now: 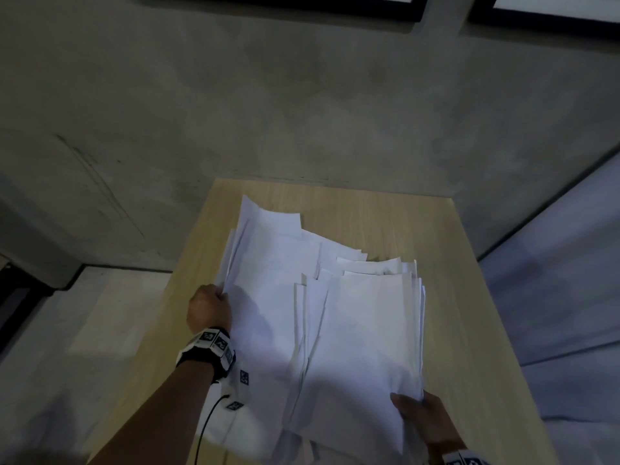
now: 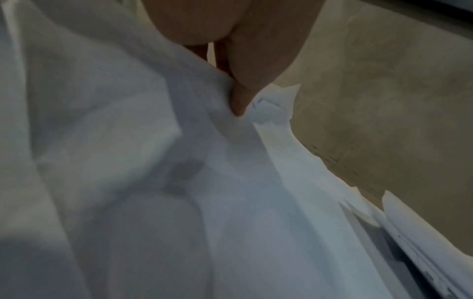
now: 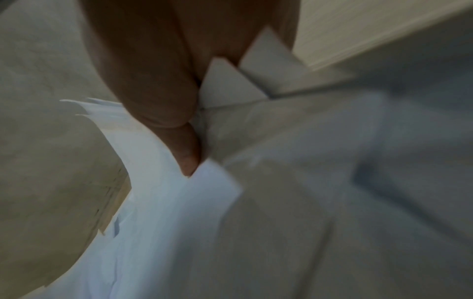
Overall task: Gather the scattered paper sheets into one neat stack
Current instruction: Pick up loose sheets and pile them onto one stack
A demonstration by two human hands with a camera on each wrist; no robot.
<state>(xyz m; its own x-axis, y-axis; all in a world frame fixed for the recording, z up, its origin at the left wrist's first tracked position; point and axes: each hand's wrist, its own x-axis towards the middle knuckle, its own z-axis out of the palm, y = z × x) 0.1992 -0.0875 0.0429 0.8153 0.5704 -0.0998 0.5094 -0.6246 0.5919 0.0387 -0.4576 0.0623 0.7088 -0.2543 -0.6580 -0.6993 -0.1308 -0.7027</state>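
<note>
Several white paper sheets [image 1: 275, 297] lie fanned and overlapping across the light wooden table [image 1: 446, 297]. A tighter bundle of sheets [image 1: 365, 337] lies on the right part of the pile. My left hand [image 1: 209, 308] grips the left edge of the pile, fingers curled round the sheets [image 2: 179, 161]; the left thumb [image 2: 240, 101] presses on the paper. My right hand [image 1: 422, 417] pinches the near right corner of the bundle, its thumb [image 3: 188, 153] on top of the sheets [image 3: 179, 222]. The fingers beneath the paper are hidden.
The table butts against a grey concrete wall [image 1: 302, 112] at the far side. Pale floor [image 1: 84, 330] lies to the left. A light-coloured surface [image 1: 570, 280] runs along the right. A black cable [image 1: 208, 421] hangs from my left wristband.
</note>
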